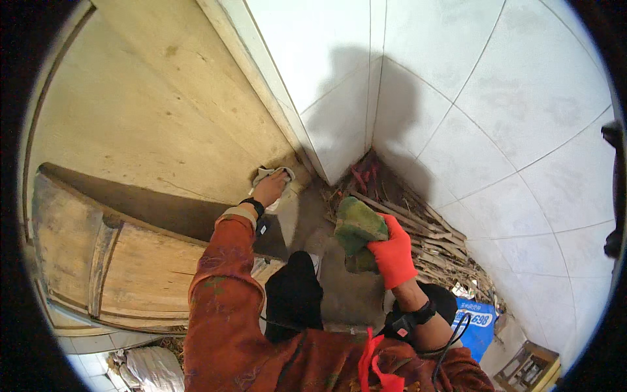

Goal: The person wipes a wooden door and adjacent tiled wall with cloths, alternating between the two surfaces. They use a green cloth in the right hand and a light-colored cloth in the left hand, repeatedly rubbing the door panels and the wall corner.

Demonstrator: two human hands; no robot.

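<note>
My left hand (271,189) is bare and presses a crumpled pale cloth (263,175) against the lower corner of a yellowish wooden panel (161,108). The wood around the cloth looks darker. A red-orange glove covers my right hand (396,252), which grips a bunched green and brown cloth (360,223) in front of me, off the panel. Part of that cloth hangs below the fingers. Black bands with small devices sit on both wrists.
Dry sticks (436,235) are piled in the corner against the white tiled wall (499,122). A printed blue bag (475,326) lies behind my right arm. A framed wooden panel (152,269) stands at left, near a whitish sack (154,370). A small wooden stool (529,365) stands lower right.
</note>
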